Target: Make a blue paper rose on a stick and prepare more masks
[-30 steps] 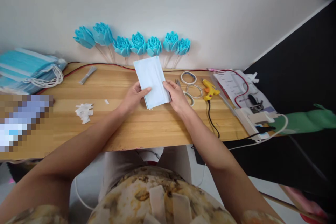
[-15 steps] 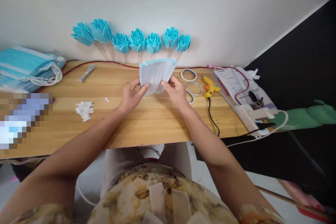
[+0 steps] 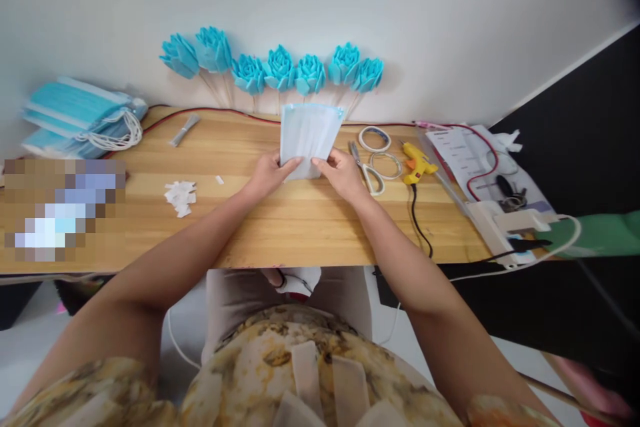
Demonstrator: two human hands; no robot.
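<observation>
A fan-shaped stack of pale blue-white sheets [image 3: 310,137] stands upright above the wooden table, narrower at its bottom. My left hand [image 3: 271,173] grips its lower left edge, thumb across the front and fingers behind. On the lower right, my right hand [image 3: 341,175] holds the same stack, its thumb also on the front face. The two thumb tips are a short way apart. Behind the stack, several blue flowers on thin sticks [image 3: 280,69] lean against the wall.
Scissors [image 3: 373,179], tape rolls [image 3: 375,139] and a yellow glue gun [image 3: 417,163] lie on the right, near a power strip [image 3: 493,230]. White scraps [image 3: 181,198], a grey bundle [image 3: 184,130] and blue masks [image 3: 75,110] are on the left of the table [image 3: 300,233].
The view has shifted, so most things appear further right. My hands have drawn slightly back from the scissors, which now show more fully. Both still hold the stack.
</observation>
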